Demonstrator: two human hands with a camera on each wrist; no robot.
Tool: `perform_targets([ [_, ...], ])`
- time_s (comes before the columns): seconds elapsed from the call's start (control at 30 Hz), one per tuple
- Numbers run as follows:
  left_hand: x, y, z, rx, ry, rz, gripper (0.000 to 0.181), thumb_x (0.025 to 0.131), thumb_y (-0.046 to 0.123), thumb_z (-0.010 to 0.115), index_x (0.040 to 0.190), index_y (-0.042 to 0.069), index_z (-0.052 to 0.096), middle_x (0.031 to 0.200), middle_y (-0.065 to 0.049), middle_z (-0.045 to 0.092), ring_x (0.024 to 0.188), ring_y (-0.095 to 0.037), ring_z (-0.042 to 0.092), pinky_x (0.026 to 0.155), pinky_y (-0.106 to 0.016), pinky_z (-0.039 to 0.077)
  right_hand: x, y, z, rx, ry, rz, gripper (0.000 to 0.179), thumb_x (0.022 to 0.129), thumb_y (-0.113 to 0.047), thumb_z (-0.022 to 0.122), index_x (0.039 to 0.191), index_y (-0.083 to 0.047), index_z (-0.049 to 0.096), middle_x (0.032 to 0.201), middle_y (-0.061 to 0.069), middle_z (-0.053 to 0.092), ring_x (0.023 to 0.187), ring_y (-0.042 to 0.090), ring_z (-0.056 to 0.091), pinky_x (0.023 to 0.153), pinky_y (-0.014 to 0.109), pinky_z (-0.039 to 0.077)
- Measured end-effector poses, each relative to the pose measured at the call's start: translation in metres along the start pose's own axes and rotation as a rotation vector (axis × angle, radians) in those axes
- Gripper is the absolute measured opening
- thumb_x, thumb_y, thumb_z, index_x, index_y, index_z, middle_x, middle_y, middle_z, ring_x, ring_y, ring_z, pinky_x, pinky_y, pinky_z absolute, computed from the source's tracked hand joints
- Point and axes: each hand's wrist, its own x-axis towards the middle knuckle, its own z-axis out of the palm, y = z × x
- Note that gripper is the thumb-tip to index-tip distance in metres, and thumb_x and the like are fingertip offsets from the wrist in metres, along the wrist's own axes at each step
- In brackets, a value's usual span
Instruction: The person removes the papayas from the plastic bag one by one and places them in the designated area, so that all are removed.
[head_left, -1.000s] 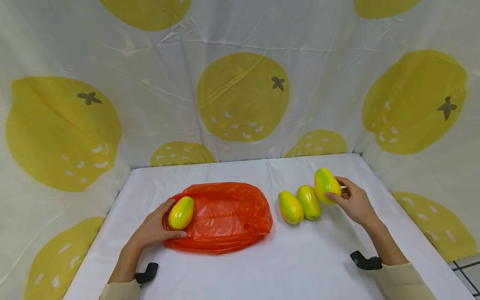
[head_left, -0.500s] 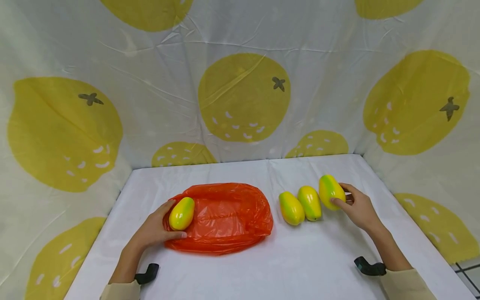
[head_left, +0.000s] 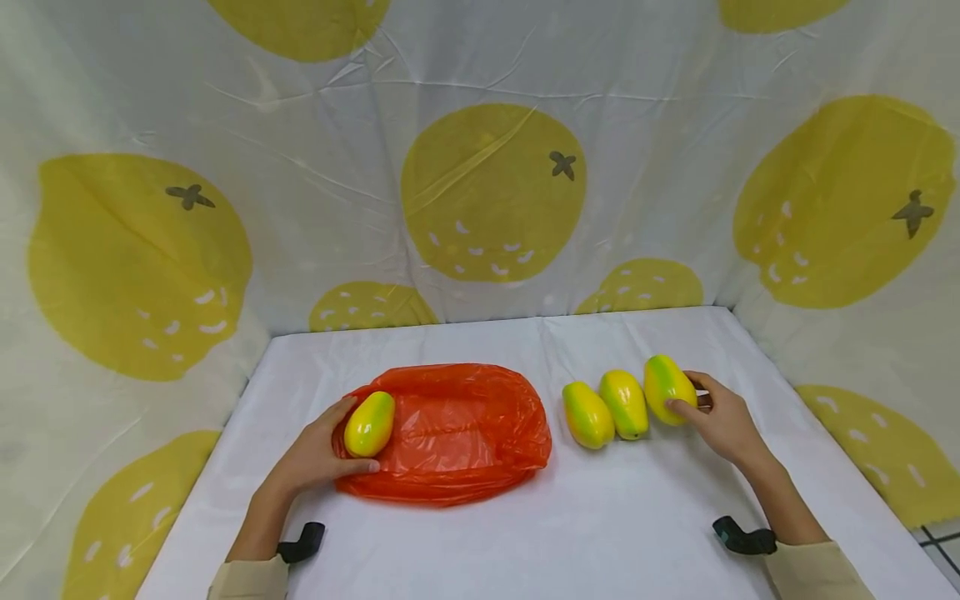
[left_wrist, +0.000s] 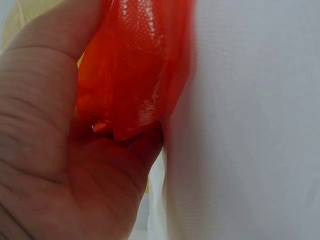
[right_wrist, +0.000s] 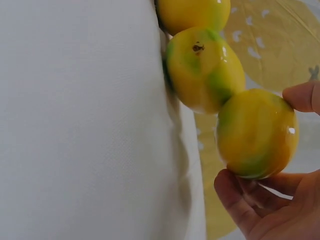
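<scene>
Straight ahead, beyond both hands, a lemon-printed cloth (head_left: 645, 183) hangs behind the white worktop (head_left: 510, 550). A red bag (head_left: 457, 425) reaches rightward from the left hand (head_left: 315, 454), whose thumb and fingers curl on its end, one yellow-green fruit (head_left: 370, 424) between them. The right hand (head_left: 723, 421) pinches a second fruit (head_left: 667, 390); to its left lie a third fruit (head_left: 624, 404) and a fourth fruit (head_left: 588, 415).

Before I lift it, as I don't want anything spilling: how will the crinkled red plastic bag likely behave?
The crinkled red plastic bag is probably floppy: its sides are creased and slumped. Its thin, translucent film suggests little weight. If tilted, it may let the glossy, rounded yellow-green fruit at its left end roll.
</scene>
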Motion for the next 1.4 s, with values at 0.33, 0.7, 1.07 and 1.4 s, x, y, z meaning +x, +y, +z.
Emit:
perform_targets([
  [0.33, 0.002, 0.0, 0.001, -0.005, -0.008, -0.012, 0.122, 0.07, 0.06, 0.088, 0.162, 0.01, 0.027, 0.163, -0.019, 0.037, 0.145, -0.046, 0.039, 0.106, -0.069, 0.047, 0.0, 0.011, 0.003, -0.033, -0.041, 0.024, 0.075, 0.099, -0.044, 0.064, 0.151, 0.004, 0.04, 0.144, 0.032, 0.049, 0.114, 0.043, 0.058, 0.087, 0.048, 0.058],
  [0.7, 0.003, -0.003, 0.003, -0.014, -0.005, -0.029, 0.122, 0.068, 0.06, 0.089, 0.163, 0.013, 0.028, 0.163, -0.017, 0.038, 0.145, -0.044, 0.04, 0.103, -0.066, 0.05, 0.0, 0.018, 0.005, -0.045, -0.066, 0.017, 0.075, 0.099, -0.044, 0.065, 0.151, 0.005, 0.04, 0.145, 0.033, 0.048, 0.113, 0.043, 0.059, 0.086, 0.047, 0.058],
  [1.07, 0.001, -0.002, 0.001, -0.007, -0.01, -0.028, 0.122, 0.068, 0.06, 0.089, 0.162, 0.011, 0.028, 0.163, -0.018, 0.037, 0.146, -0.045, 0.039, 0.105, -0.068, 0.048, -0.002, 0.023, 0.009, -0.046, -0.08, 0.037, 0.079, 0.098, -0.051, 0.064, 0.15, 0.005, 0.042, 0.145, 0.033, 0.049, 0.114, 0.044, 0.06, 0.089, 0.053, 0.058],
  [1.4, 0.001, 0.001, 0.001, -0.014, -0.002, -0.016, 0.122, 0.069, 0.06, 0.089, 0.162, 0.011, 0.028, 0.163, -0.018, 0.037, 0.146, -0.046, 0.039, 0.105, -0.068, 0.048, -0.003, 0.019, 0.009, -0.037, -0.092, 0.078, 0.088, 0.098, -0.061, 0.059, 0.153, 0.004, 0.037, 0.15, 0.032, 0.044, 0.12, 0.046, 0.056, 0.096, 0.059, 0.055],
])
